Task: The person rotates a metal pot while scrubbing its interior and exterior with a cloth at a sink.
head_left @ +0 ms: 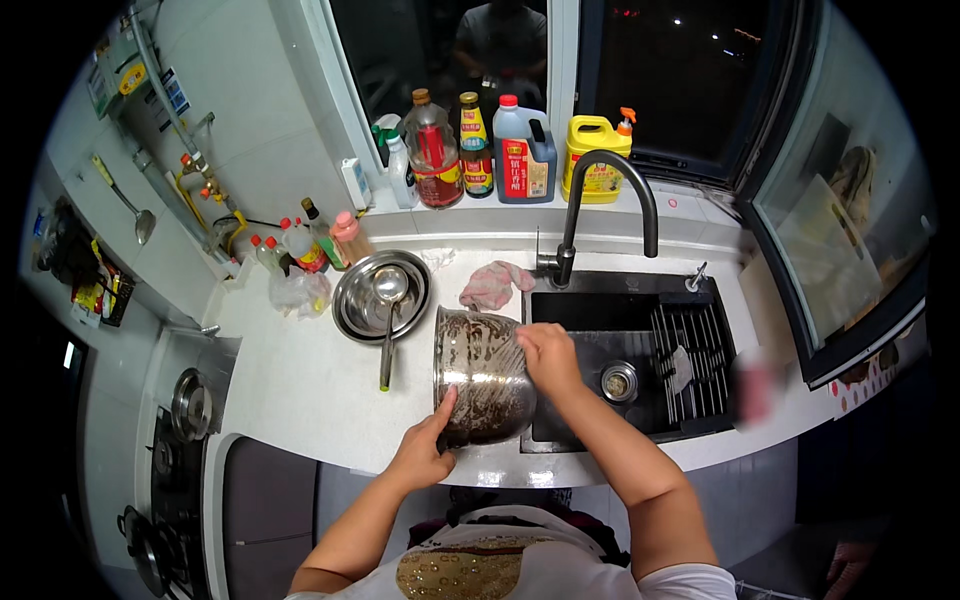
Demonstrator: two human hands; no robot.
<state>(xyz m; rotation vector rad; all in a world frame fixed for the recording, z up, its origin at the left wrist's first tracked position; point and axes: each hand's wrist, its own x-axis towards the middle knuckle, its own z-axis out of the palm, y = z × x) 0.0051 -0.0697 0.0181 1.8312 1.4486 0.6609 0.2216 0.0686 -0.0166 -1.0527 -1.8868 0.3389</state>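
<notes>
A steel pot (484,385) with brown, streaky stains lies tipped on its side, across the counter and the sink's left edge. My left hand (424,452) grips it at the near left, index finger stretched along the outer wall. Against the upper right of the pot's wall, my right hand (551,358) is closed, knuckles up. Whatever its fingers may hold is hidden. Just behind the pot lies a crumpled pink cloth (497,285).
Left of the pot, a steel bowl (352,318) holds a ladle (389,290). The black sink (585,385) has a rack (690,350) and a tall faucet (572,220). Bottles, including a yellow jug (595,150), line the sill. A window sash (850,220) swings inward at right.
</notes>
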